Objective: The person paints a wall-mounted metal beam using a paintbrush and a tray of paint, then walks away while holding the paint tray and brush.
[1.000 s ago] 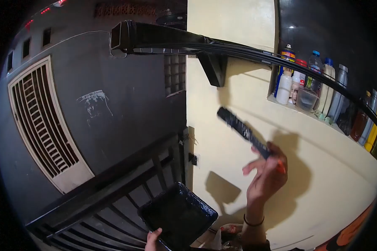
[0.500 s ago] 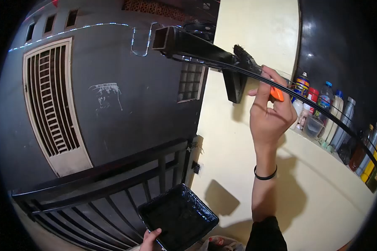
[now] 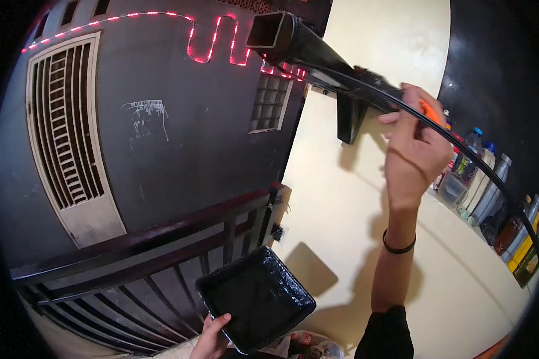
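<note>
My right hand (image 3: 418, 149) is raised at the upper right, its fingers closed round the orange handle (image 3: 430, 113) of a brush. The brush's dark bristles (image 3: 371, 78) lie against the upper side of a black metal beam (image 3: 323, 63) that juts from the cream wall. Black cables run along the beam and pass in front of my fingers. At the bottom, my left hand (image 3: 212, 338) grips the near corner of a black tray (image 3: 254, 299), thumb over its rim. Dark, wet-looking paint coats the tray's inside.
A black railing (image 3: 144, 239) crosses the lower left. Bottles (image 3: 485, 179) stand on a wall ledge at right. Plastic bags (image 3: 311, 344) lie below the tray. Beyond are a grey wall (image 3: 179, 161), a barred door (image 3: 69, 131) and a red light string (image 3: 212, 45).
My right hand has risen from low by the wall to the beam, bringing the brush onto it, then moved slightly right. The view has shifted. The light string turned from white to red.
</note>
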The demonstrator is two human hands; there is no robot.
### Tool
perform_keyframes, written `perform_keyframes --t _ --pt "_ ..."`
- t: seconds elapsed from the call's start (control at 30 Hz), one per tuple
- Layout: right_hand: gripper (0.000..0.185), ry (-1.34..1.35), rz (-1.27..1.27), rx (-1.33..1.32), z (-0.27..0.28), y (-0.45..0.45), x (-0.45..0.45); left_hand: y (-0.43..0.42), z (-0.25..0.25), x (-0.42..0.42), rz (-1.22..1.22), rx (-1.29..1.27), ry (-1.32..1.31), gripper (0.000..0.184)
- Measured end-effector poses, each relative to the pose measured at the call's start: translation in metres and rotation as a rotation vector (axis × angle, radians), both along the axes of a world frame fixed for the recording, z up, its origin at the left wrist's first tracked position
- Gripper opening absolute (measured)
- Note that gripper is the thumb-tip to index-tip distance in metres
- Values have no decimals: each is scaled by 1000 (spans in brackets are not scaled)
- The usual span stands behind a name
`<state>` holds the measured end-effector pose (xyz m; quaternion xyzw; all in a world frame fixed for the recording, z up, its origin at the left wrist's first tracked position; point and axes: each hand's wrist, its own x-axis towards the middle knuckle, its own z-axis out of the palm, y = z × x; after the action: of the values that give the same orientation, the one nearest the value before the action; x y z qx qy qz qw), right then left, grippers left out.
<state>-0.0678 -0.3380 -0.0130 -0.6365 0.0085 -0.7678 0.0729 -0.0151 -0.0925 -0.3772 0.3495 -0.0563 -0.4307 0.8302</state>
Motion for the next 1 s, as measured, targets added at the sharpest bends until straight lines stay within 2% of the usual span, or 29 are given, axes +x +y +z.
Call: perform_keyframes --t 0.03,0.13,0.17,0.27,0.3,0.4,0.43,0.53,0.57,0.67,0.8,0.87,0.93,1.0 --pt "21 -24 -34 43 2 0 -2 1 5 2 1 3 3 50" --pt "20 -43 -49 33 -2 -5 1 4 25 3 -50 138 60 71" --pt "19 5 -121 33 -4 -4 2 4 23 4 -54 142 62 71" --pt "19 34 -114 33 -9 -6 -3 0 26 8 -30 138 -1 71" --pt "19 -37 -93 -27 -8 -12 -1 0 28 9 -27 171 19 71" --pt "18 -31 -133 -15 -5 -8 1 -3 24 14 -27 174 17 72" --pt "18 49 -164 40 -5 -4 0 -3 21 15 -29 141 -6 72" --pt "20 13 -151 -17 -3 -6 -4 -6 27 14 14 221 4 72" --pt "23 -26 -76 -9 2 -6 -4 -6 30 15 14 222 8 72" --pt "20 -19 -142 -58 8 -9 0 -7 30 17 -7 240 30 74" --pt "21 5 -243 -84 17 -8 1 -11 10 25 -59 106 -46 78" --pt "21 -59 -192 -88 16 -11 4 -9 10 26 -68 60 -65 78" --pt "20 -125 -59 -13 11 -9 7 -8 13 24 -44 141 -35 77" --pt "20 -46 -138 -5 3 -14 4 -8 14 24 -43 119 -43 78"
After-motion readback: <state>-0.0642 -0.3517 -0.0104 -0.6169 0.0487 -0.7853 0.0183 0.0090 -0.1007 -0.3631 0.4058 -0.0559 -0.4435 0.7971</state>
